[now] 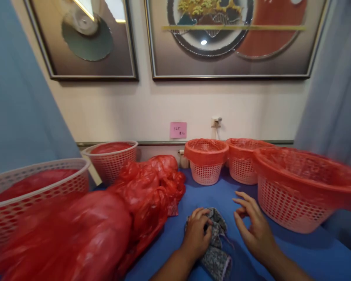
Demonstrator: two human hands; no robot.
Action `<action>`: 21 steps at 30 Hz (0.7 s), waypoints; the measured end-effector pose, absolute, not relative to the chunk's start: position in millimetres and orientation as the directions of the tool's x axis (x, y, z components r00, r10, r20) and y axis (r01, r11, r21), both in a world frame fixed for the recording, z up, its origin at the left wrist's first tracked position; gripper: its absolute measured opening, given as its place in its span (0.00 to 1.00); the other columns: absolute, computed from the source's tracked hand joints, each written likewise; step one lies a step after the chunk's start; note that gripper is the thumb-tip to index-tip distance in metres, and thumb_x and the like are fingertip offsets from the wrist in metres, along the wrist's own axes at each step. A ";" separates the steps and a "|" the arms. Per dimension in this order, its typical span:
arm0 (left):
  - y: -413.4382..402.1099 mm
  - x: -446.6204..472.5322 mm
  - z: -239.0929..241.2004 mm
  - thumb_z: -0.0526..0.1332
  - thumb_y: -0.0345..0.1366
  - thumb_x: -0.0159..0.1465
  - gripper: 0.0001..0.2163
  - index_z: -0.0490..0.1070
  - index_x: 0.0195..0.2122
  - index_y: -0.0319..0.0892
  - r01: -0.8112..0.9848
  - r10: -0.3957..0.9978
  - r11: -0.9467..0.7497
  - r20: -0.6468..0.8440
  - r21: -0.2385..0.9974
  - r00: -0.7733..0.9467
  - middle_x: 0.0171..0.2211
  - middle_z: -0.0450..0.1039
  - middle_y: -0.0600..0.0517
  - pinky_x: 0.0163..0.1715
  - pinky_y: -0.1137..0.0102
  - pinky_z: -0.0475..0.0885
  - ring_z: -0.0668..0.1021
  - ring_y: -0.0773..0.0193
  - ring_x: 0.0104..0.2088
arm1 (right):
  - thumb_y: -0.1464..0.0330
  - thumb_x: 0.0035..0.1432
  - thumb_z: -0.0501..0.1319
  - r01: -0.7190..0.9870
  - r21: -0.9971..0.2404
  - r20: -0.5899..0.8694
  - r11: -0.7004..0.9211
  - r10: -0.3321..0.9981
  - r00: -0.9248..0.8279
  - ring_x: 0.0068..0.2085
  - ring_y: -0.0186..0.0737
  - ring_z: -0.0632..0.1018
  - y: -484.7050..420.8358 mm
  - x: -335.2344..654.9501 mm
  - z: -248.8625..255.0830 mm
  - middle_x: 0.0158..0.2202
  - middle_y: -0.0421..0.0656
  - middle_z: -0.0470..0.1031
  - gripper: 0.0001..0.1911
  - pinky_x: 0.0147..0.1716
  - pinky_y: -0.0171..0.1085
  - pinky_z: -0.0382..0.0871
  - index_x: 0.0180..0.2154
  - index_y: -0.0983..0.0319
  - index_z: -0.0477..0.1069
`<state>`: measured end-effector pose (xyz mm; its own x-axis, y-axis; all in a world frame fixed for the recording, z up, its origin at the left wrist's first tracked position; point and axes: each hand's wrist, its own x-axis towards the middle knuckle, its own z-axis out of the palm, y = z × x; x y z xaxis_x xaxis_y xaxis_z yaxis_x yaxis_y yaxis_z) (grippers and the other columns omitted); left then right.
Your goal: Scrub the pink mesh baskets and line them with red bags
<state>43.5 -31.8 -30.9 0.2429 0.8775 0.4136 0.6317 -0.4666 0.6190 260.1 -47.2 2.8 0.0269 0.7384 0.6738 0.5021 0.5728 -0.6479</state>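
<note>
My left hand grips a grey speckled knit piece of cloth that lies on the blue table cover near the front edge. My right hand hovers just right of the cloth with fingers spread, holding nothing. A big red plastic bag, bulging and crumpled, lies on the table to the left of both hands.
White mesh baskets lined with red bags ring the table: two at the left, two at the back, a large one at the right. A pink note sticks to the wall. Blue curtains hang at both sides.
</note>
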 end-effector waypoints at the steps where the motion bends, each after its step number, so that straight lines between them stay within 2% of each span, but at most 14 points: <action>1: -32.6 43.5 -31.4 0.60 0.23 0.57 0.14 0.79 0.39 0.46 0.633 0.880 -0.461 0.415 0.622 0.233 0.56 0.79 0.46 0.63 0.43 0.67 0.73 0.48 0.63 | 0.63 0.67 0.57 0.427 -0.710 0.629 0.559 0.777 0.028 0.38 0.43 0.81 -38.2 240.6 -9.2 0.66 0.52 0.65 0.17 0.44 0.48 0.79 0.56 0.55 0.70; 3: -32.7 42.4 -32.0 0.60 0.23 0.57 0.13 0.79 0.39 0.45 0.633 0.882 -0.452 0.422 0.629 0.211 0.55 0.79 0.47 0.64 0.46 0.66 0.74 0.50 0.62 | 0.62 0.64 0.57 0.313 -0.815 0.530 0.487 0.846 0.063 0.43 0.45 0.82 -18.9 208.1 -35.3 0.65 0.54 0.66 0.19 0.46 0.47 0.79 0.54 0.58 0.71; 5: -31.4 40.9 -32.2 0.60 0.23 0.57 0.13 0.78 0.39 0.45 0.634 0.886 -0.437 0.429 0.638 0.179 0.55 0.79 0.47 0.65 0.50 0.66 0.75 0.52 0.60 | 0.60 0.60 0.58 0.282 -0.878 0.426 0.387 0.900 0.090 0.47 0.49 0.81 -2.8 187.1 -61.3 0.55 0.53 0.77 0.18 0.48 0.48 0.78 0.48 0.60 0.75; 6: -30.6 40.2 -32.2 0.60 0.23 0.57 0.13 0.78 0.39 0.45 0.636 0.888 -0.426 0.431 0.643 0.159 0.55 0.79 0.47 0.65 0.51 0.66 0.75 0.53 0.60 | 0.59 0.58 0.58 0.279 -0.894 0.383 0.350 0.921 0.074 0.45 0.50 0.82 2.8 181.4 -73.0 0.48 0.51 0.80 0.17 0.47 0.47 0.78 0.45 0.60 0.77; 8: -30.7 39.1 -32.2 0.61 0.23 0.57 0.13 0.78 0.40 0.44 0.641 0.894 -0.402 0.433 0.654 0.119 0.56 0.78 0.46 0.65 0.51 0.66 0.75 0.53 0.60 | 0.59 0.54 0.60 0.276 -0.904 0.345 0.327 0.939 0.018 0.43 0.51 0.82 9.3 179.3 -91.8 0.40 0.49 0.82 0.15 0.47 0.48 0.78 0.39 0.59 0.79; 11: -40.4 35.7 -27.7 0.60 0.24 0.57 0.15 0.76 0.44 0.44 0.650 0.896 -0.370 0.440 0.664 0.062 0.58 0.76 0.45 0.66 0.51 0.66 0.74 0.53 0.62 | 0.57 0.52 0.63 0.203 -0.926 0.305 0.317 0.948 -0.089 0.43 0.50 0.82 12.3 189.8 -109.3 0.42 0.48 0.83 0.16 0.46 0.45 0.77 0.39 0.58 0.80; 14: -66.9 19.0 -4.0 0.61 0.26 0.60 0.17 0.74 0.50 0.44 0.671 0.877 -0.377 0.479 0.639 0.037 0.62 0.72 0.44 0.66 0.50 0.66 0.72 0.52 0.64 | 0.54 0.53 0.62 0.097 -0.975 0.177 0.198 0.966 -0.189 0.34 0.46 0.81 14.4 199.4 -120.1 0.37 0.45 0.82 0.21 0.36 0.41 0.76 0.42 0.60 0.79; 16: -90.1 -7.0 30.2 0.61 0.29 0.64 0.17 0.72 0.54 0.47 0.724 0.800 -0.456 0.594 0.518 0.079 0.63 0.71 0.44 0.64 0.49 0.68 0.72 0.52 0.64 | 0.53 0.53 0.62 0.097 -0.985 0.121 0.144 0.970 -0.212 0.28 0.43 0.78 15.6 200.9 -125.7 0.29 0.41 0.79 0.23 0.29 0.39 0.72 0.43 0.61 0.78; 18: -110.5 -47.7 79.2 0.58 0.31 0.68 0.16 0.71 0.55 0.49 0.805 0.688 -0.483 0.718 0.345 0.105 0.63 0.71 0.45 0.63 0.50 0.69 0.72 0.53 0.64 | 0.53 0.52 0.61 0.143 -0.978 0.125 0.155 0.972 -0.198 0.26 0.42 0.76 15.6 199.9 -129.4 0.25 0.39 0.76 0.23 0.28 0.39 0.69 0.44 0.61 0.78; 21: -123.6 -130.5 162.9 0.59 0.35 0.68 0.13 0.72 0.53 0.46 0.940 0.556 -0.328 0.824 0.094 0.112 0.60 0.74 0.44 0.64 0.52 0.68 0.75 0.52 0.61 | 0.55 0.52 0.60 0.216 -0.955 0.163 0.202 0.969 -0.184 0.28 0.43 0.77 13.0 198.0 -131.2 0.29 0.41 0.79 0.24 0.31 0.40 0.71 0.46 0.61 0.77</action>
